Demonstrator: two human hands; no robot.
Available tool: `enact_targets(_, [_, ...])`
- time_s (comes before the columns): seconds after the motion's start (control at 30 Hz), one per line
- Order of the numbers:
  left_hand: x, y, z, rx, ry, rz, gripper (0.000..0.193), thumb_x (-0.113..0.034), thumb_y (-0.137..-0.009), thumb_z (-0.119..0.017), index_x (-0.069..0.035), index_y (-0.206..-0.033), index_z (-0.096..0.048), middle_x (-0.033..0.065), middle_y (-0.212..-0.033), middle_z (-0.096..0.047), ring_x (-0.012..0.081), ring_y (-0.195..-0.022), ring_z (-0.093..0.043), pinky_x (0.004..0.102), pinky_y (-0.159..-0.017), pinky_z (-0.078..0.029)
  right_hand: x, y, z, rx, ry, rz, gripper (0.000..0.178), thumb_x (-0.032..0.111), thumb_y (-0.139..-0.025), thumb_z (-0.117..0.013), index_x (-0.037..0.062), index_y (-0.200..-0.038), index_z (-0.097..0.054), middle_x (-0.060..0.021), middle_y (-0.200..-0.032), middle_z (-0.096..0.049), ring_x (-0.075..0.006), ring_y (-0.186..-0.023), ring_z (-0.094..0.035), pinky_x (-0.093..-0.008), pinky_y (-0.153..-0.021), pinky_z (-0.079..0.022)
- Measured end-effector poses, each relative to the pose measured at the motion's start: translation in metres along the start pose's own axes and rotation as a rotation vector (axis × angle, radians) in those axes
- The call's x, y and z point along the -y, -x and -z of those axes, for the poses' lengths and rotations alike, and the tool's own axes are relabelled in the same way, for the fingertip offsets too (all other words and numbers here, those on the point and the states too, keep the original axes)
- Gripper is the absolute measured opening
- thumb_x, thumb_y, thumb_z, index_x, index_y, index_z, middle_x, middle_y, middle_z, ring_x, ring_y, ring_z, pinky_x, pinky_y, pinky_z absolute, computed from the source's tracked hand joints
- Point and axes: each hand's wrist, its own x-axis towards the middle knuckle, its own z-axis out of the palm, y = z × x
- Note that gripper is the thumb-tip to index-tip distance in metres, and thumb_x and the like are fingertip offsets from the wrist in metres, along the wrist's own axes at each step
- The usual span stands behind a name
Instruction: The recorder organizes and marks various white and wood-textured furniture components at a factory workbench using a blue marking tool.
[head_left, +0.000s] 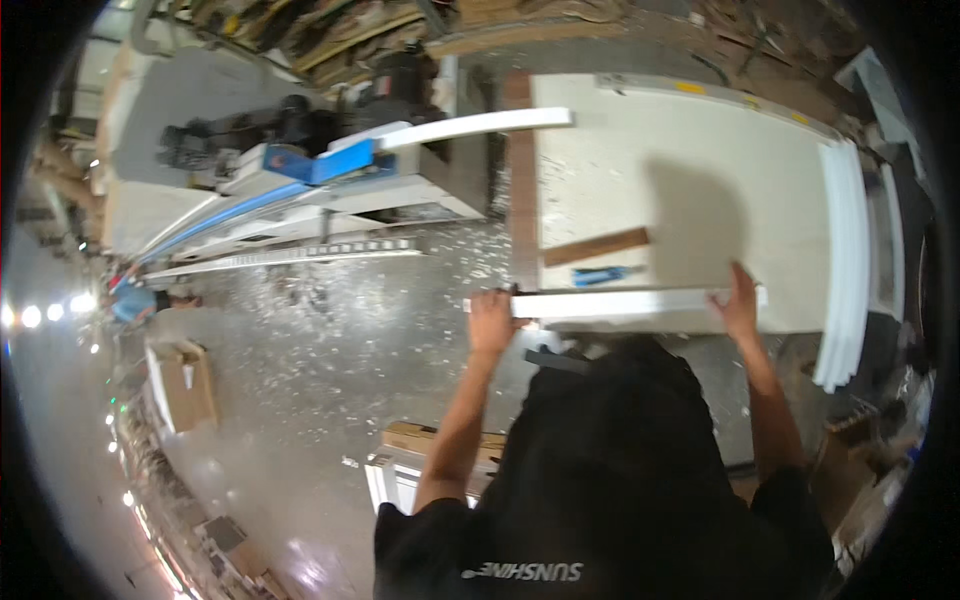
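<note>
A long white profile strip lies along the near edge of the pale worktable. My left hand is closed over the strip's left end, beside a small dark piece that I cannot make out. Toward the other end, my right hand has its thumb and fingers spread, with the thumb at the strip. Just beyond the strip lies a blue-handled hand tool, perhaps pliers or snips. A brown flat bar rests slightly tilted behind that tool.
Several white strips lie along the table's right side. At the left stands a machine bench with a blue guide and a white length reaching toward the table. Scraps litter the floor. A cardboard box and another person are farther left.
</note>
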Motion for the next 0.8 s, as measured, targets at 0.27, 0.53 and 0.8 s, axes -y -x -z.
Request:
enact_targets(0.27, [0.024, -0.082, 0.044, -0.083, 0.232, 0.010, 0.086, -0.057, -0.088, -0.075, 0.003, -0.145, -0.053, 0.0299, -0.130, -0.065, 0.0450, -0.122, -0.062, 0.0531, -0.106, -0.048, 0.162, 0.007, -0.106, 0.064, -0.154, 0.370, 0.049, 0.008, -0.080, -0.073, 0.0043, -0.129, -0.067, -0.0170, -0.115, -0.065, -0.0380, -0.115, -0.059, -0.0521, -0.104, -0.045])
enact_targets(0.53, [0.127, -0.275, 0.092, -0.342, -0.002, -0.090, 0.091, -0.036, -0.090, -0.079, 0.007, -0.157, -0.034, 0.0277, -0.144, -0.054, 0.0420, -0.133, -0.052, 0.0508, -0.114, -0.041, 0.180, 0.016, -0.114, 0.034, 0.083, 0.382, 0.048, 0.024, -0.082, -0.072, 0.0105, -0.127, -0.063, -0.0107, -0.127, -0.062, -0.0317, -0.124, -0.056, -0.0520, -0.109, -0.041])
enact_targets(0.8, [0.225, -0.428, 0.102, 0.171, -0.435, -0.139, 0.078, -0.024, -0.087, -0.074, 0.003, -0.153, -0.042, 0.0247, -0.155, -0.050, 0.0397, -0.144, -0.048, 0.0470, -0.121, -0.040, 0.170, 0.012, -0.116, 0.042, 0.154, 0.324, 0.054, 0.026, -0.081, -0.071, 0.0116, -0.132, -0.062, -0.0115, -0.137, -0.058, -0.0332, -0.132, -0.051, -0.0512, -0.113, -0.038])
